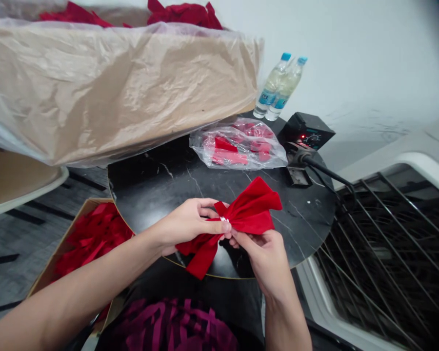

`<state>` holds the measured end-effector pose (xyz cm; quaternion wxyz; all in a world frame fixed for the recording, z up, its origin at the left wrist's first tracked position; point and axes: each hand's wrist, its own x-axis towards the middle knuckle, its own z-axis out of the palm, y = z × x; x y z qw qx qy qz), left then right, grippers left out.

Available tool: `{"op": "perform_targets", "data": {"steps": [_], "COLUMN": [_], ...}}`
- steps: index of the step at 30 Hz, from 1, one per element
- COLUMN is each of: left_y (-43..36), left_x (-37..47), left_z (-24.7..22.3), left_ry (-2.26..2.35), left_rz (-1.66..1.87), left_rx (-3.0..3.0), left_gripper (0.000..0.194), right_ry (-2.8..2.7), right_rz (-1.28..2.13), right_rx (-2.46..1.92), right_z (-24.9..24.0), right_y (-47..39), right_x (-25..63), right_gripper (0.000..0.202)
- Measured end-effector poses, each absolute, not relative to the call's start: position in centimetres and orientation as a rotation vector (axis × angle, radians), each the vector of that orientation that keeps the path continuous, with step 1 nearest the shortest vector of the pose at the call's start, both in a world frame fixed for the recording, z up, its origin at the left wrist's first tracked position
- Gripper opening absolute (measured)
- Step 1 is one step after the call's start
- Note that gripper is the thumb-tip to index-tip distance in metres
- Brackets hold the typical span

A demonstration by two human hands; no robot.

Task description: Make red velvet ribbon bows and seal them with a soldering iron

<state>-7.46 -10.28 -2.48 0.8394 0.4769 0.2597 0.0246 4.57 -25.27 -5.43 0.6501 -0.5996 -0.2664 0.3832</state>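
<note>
A red velvet bow is held between my two hands above the near edge of the round black table. My left hand pinches its gathered middle, thumb across the front. Small white bits show at that middle; I cannot tell exactly what they are. My right hand grips the bow from below and right of the knot, its thumb and fingertips close to my left thumb. Loops fan out to the upper right, and a tail hangs to the lower left. Some of my fingers are hidden behind the fabric.
A clear plastic bag with red pieces lies on the table beside a soldering station and its iron holder. Two bottles stand behind. A plastic-lined carton is at left, a box of red ribbon below, a fan right.
</note>
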Motion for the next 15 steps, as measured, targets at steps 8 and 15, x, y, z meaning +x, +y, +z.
{"op": "perform_targets", "data": {"steps": [8,15], "left_y": [-10.5,-11.1], "left_x": [-7.4,-7.4], "left_z": [-2.5,-2.4], "left_ry": [0.521,0.573], "left_rz": [-0.004,0.103], "left_rx": [0.953,1.010], "left_gripper": [0.026,0.029], "right_ry": [-0.707,-0.675], "right_rz": [0.874,0.855], "right_rx": [-1.422,-1.413], "right_z": [-5.0,-4.3], "right_y": [-25.7,-25.4], "right_x": [5.2,5.2], "right_gripper": [0.014,0.013]}}
